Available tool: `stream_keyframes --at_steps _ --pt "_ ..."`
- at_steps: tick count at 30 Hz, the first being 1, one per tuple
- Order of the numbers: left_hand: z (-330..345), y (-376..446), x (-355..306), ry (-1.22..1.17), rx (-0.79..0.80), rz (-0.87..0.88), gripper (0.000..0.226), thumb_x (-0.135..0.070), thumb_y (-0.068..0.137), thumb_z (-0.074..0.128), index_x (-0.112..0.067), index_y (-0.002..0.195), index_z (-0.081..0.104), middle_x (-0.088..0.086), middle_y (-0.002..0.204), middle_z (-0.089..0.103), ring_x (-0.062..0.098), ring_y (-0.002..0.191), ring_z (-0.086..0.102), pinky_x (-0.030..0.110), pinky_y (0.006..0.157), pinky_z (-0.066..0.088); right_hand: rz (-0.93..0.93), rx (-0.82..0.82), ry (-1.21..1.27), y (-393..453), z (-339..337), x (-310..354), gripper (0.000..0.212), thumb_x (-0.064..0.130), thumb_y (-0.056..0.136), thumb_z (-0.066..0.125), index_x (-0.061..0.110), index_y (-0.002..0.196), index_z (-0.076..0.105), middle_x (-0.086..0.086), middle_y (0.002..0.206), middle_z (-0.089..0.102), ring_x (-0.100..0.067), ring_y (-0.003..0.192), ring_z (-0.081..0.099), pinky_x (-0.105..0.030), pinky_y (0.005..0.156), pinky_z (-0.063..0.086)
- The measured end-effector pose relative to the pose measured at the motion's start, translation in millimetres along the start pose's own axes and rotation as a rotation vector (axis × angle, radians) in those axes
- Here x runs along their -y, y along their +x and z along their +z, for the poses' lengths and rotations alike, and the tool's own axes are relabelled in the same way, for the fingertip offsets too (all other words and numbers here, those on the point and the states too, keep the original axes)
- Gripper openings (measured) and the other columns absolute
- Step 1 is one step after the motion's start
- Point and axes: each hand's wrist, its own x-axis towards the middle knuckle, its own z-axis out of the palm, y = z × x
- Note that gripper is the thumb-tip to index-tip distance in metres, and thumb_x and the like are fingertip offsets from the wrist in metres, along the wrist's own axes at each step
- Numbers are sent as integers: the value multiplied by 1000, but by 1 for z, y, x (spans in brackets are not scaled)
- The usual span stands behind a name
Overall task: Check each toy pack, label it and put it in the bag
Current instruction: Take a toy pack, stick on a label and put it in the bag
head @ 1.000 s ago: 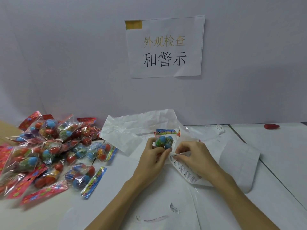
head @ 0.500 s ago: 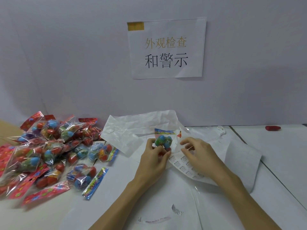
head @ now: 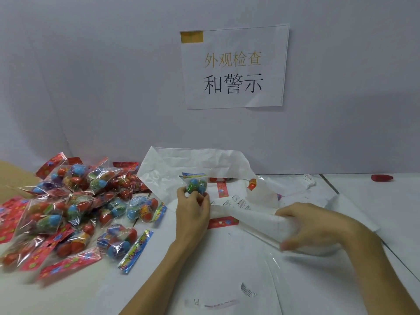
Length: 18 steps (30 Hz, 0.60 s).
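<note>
Heap of toy packs (head: 75, 210) far left on the white table (head: 375, 214), clear cellophane with red flowered header cards, blue, red and green egg-shaped toys inside, lying every which way and overlapping. One pack at the near edge of the heap has a blue-yellow header (head: 136, 251) running diagonally, near-left to far-right. Just right of the heap, left hand (head: 193, 210) pinches a single toy pack (head: 196, 184) between thumb and fingertips, held upright: long axis vertical, blue-yellow header card at the top, green and blue eggs bunched below against the fingers. It sits above the crumpled white bag (head: 195, 164), whose mouth opens toward the person; red packs are partly visible inside. Label sheet (head: 236, 204) with small printed warning blocks lies just right of the left hand, running across toward the right hand. Right hand (head: 318, 226) is blurred, fingers curled round the white sheet or bag edge; which one I cannot tell. Paper sign (head: 234, 67) with Chinese characters is taped on the wall behind. Small red object (head: 381, 178) lies far right on the table, well apart.
</note>
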Motion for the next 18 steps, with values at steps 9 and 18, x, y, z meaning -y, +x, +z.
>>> stream_keyframes --at_steps 9,18 --pt "-7 4 -9 -125 -122 -20 21 -25 103 62 -10 89 64 10 136 45 21 101 64 14 78 50 157 -263 -88 19 13 -6 29 25 85 68 41 104 55 10 110 62 -21 108 61 -30 76 39" --pt "-9 5 -10 -341 -43 -182 25 -36 103 60 -14 97 69 6 123 50 3 96 55 6 70 48 220 -783 -90 54 26 1 29 -6 91 56 21 97 66 -1 100 59 -27 74 56 -31 61 34"
